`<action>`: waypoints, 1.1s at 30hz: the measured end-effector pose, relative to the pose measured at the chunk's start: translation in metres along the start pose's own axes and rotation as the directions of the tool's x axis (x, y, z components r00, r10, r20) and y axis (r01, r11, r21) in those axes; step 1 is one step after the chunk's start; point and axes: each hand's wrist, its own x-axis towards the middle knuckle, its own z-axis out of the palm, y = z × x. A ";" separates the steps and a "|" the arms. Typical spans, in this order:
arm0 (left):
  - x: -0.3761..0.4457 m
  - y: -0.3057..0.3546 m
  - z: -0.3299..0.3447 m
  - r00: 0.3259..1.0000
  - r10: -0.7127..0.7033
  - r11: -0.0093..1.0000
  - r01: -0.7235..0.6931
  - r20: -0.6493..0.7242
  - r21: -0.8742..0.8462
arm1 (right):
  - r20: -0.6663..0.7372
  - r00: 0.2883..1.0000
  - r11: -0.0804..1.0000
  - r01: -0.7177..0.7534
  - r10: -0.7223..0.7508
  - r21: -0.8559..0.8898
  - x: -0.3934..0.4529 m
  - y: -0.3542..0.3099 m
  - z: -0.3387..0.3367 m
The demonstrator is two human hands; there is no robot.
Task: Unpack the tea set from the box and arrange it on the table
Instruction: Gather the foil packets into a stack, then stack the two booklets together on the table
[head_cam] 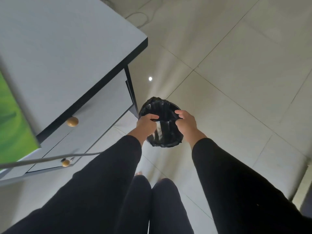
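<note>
the grey table [55, 41] carries a green box [10, 119] at its near left edge; no tea set shows. this looks like clearing wrapping: left hand [146, 123] and right hand [185, 121] each pinch something clear over the black-lined bin [161, 108]. next, drop it and go back to the box.

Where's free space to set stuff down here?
The grey table top is bare from its far corner back to the green box. Floor tiles right of the bin are open. It is crowded at the bin: both hands grip its bag.
</note>
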 end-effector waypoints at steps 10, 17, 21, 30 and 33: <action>-0.137 0.092 -0.074 0.990 0.037 0.999 -0.032 -0.133 0.036 | 0.008 0.991 0.990 0.133 -0.133 -0.050 -0.126 -0.114 -0.062; -0.209 0.119 -0.167 0.933 0.016 0.968 -0.105 -0.359 -0.229 | 0.091 0.944 0.947 0.322 -0.318 -0.023 -0.198 -0.211 -0.052; -0.232 0.086 -0.215 0.873 -0.050 0.946 -0.115 -0.486 -0.304 | 0.174 0.909 0.911 0.399 -0.379 -0.103 -0.223 -0.241 -0.014; -0.250 -0.061 -0.294 0.666 -0.419 0.874 0.110 -0.617 -0.474 | 0.376 0.868 0.822 0.455 -0.323 -0.343 -0.265 -0.270 0.101; -0.249 -0.092 -0.307 0.645 -0.506 0.810 0.127 -0.573 -0.572 | 0.361 0.880 0.811 0.442 -0.310 -0.382 -0.264 -0.276 0.125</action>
